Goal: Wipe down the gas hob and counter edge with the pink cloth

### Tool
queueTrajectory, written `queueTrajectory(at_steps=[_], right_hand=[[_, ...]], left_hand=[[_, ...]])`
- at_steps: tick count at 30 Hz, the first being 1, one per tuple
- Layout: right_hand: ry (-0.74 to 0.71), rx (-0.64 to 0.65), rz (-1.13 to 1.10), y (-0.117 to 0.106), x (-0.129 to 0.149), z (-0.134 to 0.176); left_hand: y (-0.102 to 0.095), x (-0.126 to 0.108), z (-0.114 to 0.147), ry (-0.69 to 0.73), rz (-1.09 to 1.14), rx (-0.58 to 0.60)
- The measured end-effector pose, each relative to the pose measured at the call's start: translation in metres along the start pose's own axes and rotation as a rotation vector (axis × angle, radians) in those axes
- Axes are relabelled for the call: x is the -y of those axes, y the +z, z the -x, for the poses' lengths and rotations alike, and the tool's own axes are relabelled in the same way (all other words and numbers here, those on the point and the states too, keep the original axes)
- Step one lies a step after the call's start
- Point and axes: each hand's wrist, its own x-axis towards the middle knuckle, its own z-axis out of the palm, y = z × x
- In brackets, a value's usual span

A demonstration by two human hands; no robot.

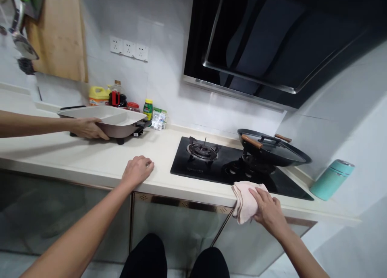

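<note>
My right hand (267, 211) lies flat with the fingers spread on a pink cloth (246, 199), pressing it against the front edge of the counter (90, 159), just in front of the black gas hob (229, 169). Part of the cloth hangs over the edge. I judge it soft, light and limp: it will bunch and slide under my palm, so a flat press or a gathered pinch at its folded middle would hold it best; taken by 1 corner it would simply dangle.

My left hand (137, 170) is curled into a loose fist, resting empty on the counter, well apart from the cloth.

A lidded black wok (272, 149) sits on the far burner, near the cloth but not touching it. At the left, another person's hand (87, 128) grips the rim of a divided electric pan (109, 119). A teal flask (331, 179) lies at the right.
</note>
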Motion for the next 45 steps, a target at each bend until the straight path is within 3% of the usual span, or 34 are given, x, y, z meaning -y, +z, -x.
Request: queueTrajectory(at_steps=[4, 10, 15, 19, 23, 26, 29, 31, 33, 36, 39, 42, 45], right_hand=[[0.021, -0.125, 0.075, -0.002, 0.028, -0.006], [0.035, -0.157, 0.073, -0.012, 0.084, -0.02], [0.05, -0.189, -0.123, -0.011, 0.147, -0.041], [0.005, -0.286, -0.304, -0.002, 0.217, -0.071], [-0.055, -0.19, -0.394, -0.007, 0.29, -0.105], [-0.102, -0.112, -0.442, -0.021, 0.312, -0.115], [-0.217, -0.107, -0.547, -0.033, 0.29, -0.106], [-0.366, -0.141, -0.663, -0.038, 0.255, -0.093], [-0.442, -0.234, -0.744, -0.038, 0.208, -0.081], [-0.273, -0.326, -0.722, -0.03, 0.133, -0.073], [0.023, -0.396, -0.67, -0.013, 0.074, -0.074], [0.198, -0.397, -0.622, 0.005, 0.053, -0.073], [0.239, -0.324, -0.573, 0.014, 0.06, -0.068]], left_hand=[[0.0, -0.003, 0.0, -0.008, -0.003, 0.0], [0.0, -0.005, 0.002, -0.013, 0.038, -0.002], [-0.001, -0.003, 0.003, -0.009, 0.081, -0.006], [-0.003, 0.0, 0.001, 0.005, 0.106, -0.028], [0.0, -0.008, 0.011, 0.079, 0.23, -0.192], [0.012, -0.032, 0.04, 0.265, 0.369, -0.37], [0.032, -0.064, 0.079, 0.514, 0.404, -0.36], [0.045, -0.083, 0.098, 0.637, 0.348, -0.263], [0.055, -0.099, 0.107, 0.663, 0.23, -0.166], [0.066, -0.12, 0.106, 0.556, 0.049, -0.073], [0.075, -0.14, 0.097, 0.484, -0.057, -0.035], [0.086, -0.156, 0.09, 0.506, -0.129, -0.018], [0.1, -0.17, 0.091, 0.556, -0.174, -0.068]])
